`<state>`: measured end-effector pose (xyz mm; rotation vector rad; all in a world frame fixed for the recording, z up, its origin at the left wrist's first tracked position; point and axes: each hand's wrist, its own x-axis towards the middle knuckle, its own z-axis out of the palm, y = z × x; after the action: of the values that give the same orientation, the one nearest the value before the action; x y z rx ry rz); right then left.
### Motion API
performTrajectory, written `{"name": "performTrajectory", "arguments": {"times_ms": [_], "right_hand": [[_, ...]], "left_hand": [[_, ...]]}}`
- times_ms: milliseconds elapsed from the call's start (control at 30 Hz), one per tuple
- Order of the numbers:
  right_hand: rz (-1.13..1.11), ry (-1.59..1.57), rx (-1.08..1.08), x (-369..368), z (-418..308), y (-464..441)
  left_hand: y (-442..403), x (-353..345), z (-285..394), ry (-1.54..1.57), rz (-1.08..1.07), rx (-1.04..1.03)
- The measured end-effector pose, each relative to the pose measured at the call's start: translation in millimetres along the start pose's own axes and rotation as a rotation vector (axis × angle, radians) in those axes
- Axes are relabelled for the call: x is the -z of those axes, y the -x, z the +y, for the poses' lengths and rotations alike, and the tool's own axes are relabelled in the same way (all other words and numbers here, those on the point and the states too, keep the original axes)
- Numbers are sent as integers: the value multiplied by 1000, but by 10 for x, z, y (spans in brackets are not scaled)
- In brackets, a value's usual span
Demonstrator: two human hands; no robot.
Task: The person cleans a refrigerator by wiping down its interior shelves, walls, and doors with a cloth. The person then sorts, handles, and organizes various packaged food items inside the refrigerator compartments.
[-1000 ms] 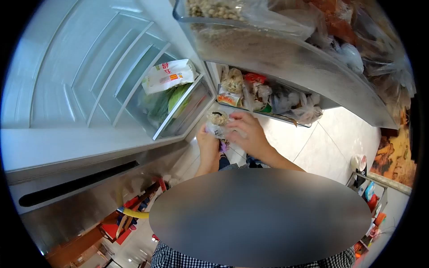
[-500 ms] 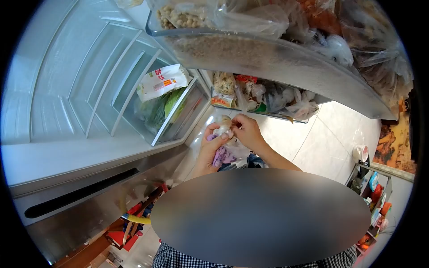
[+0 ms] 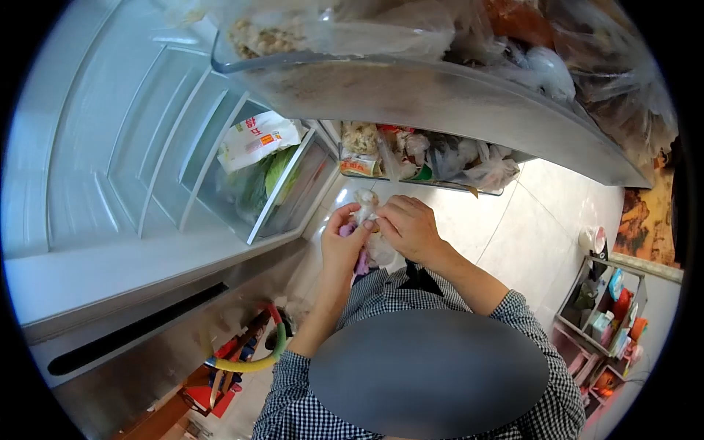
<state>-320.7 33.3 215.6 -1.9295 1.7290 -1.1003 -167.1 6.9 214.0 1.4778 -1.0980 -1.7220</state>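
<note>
While the left hand [image 3: 342, 240] has its grip closed around a small clear bag [image 3: 365, 213] just in front of the lower bin [image 3: 455, 189], the right hand [image 3: 409, 227] pinches the bag's plastic. I see something purple [image 3: 361, 262] farther from that bin; left of it, a white packet [image 3: 260, 139].

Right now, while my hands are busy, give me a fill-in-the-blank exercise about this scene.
The bag in the left hand and right hand is made of see-through ____.
The item just below the left hand is colored ____.
The package with red lettering is mainly colored ____.
The sleeves have a black-and-white ____ pattern.

Missing words: plastic; purple; white; checked.
</note>
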Motion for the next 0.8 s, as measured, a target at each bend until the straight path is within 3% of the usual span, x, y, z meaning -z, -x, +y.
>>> {"name": "performTrajectory", "arguments": {"times_ms": [33,133,167,267,300,400,500,600,700,733,800], "right_hand": [[-6,2,-29,5,5,15],[-18,-17,-3,6,-13,-5],[-24,-29,22,3,-45,-10],[-43,-21,190,99,-178,-72],[-58,-4,220,70,-193,-53],[-32,-9,201,-32,-198,58],[-107,-59,73,-84,-80,95],[-33,-70,-81,-40,77,15],[128,201,-181,-99,311,-236],[188,332,-209,-160,408,-318],[-1,266,-383,-306,884,-342]], "left_hand": [[12,-23,-18,-54,4,-126],[140,-39,78,-602,-27,-606],[167,-89,98,-693,-48,-660],[72,-93,-209,-540,-96,-517],[33,-110,-287,-532,-74,-654],[-95,-151,-340,-566,-89,-457],[-281,-110,-501,-595,-118,-619],[-213,-118,-482,-483,-40,-112],[-224,-113,-505,-453,32,-199],[-201,-112,-478,-418,12,-111],[-118,-117,-364,-346,-27,65]]}}
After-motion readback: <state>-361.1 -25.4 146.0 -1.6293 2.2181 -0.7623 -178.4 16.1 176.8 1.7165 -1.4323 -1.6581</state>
